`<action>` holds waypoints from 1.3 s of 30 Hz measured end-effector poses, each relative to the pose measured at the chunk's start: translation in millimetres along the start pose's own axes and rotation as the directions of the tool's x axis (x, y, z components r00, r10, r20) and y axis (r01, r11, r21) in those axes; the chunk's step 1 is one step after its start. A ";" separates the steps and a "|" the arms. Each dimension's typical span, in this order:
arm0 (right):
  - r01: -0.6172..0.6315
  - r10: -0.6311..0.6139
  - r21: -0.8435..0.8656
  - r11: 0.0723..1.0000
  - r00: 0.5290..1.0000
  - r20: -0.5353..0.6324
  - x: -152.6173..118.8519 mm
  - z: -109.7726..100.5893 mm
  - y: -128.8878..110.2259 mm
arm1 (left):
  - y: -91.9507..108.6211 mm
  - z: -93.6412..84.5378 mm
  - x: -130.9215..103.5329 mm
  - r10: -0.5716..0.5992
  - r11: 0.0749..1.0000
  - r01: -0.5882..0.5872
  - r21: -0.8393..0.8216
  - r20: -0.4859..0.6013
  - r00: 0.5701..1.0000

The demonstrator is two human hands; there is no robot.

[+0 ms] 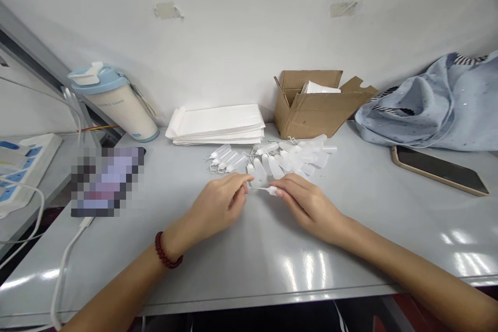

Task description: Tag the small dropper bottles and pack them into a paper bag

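My right hand (pixel 305 199) pinches a small white squeeze bottle (pixel 273 190) between thumb and fingertips; its body is mostly hidden by the fingers. A thin spout points left from it toward my left hand (pixel 223 202). The thumb and fingers of that hand are closed at the spout's far end, where the exact contact is hard to see. Just beyond both hands lies a loose pile of translucent squeeze bottles (pixel 307 158) with thin, bent spouts. To its left, several more bottles (pixel 227 158) lie side by side in a slanted row.
Behind the bottles are a stack of white envelopes (pixel 218 122) and an open cardboard box (pixel 311 114) with white papers. A tumbler (pixel 120 106) and a charging phone (pixel 109 181) are left; another phone (pixel 439 170) and a blue cloth bag (pixel 436 104) are right.
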State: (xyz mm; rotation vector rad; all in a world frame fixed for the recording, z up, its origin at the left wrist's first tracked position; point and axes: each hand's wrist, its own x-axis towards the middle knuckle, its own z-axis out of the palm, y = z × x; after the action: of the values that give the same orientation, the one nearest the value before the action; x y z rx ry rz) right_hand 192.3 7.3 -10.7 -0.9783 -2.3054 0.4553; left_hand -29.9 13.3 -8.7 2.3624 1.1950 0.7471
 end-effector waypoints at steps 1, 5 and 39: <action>-0.001 0.001 0.004 1.000 1.000 -0.011 0.4 -0.1 -0.2 | 0.7 0.7 -0.8 0.045 0.999 -0.045 0.006 0.018 0.999; 0.006 -0.006 0.011 1.000 0.999 -0.032 0.7 -0.3 0.1 | 1.2 3.3 -2.0 0.078 0.996 -0.081 0.048 0.064 0.995; -0.329 0.295 0.374 0.867 0.944 0.146 1.0 -7.0 -13.7 | 16.1 -6.4 4.7 -0.225 0.676 0.434 -0.596 0.395 0.891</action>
State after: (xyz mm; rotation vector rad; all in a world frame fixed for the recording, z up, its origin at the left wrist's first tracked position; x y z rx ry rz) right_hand 188.9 -0.6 2.0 -1.1412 -2.0099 1.0700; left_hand -21.6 8.8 6.6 1.5202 0.9657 0.5483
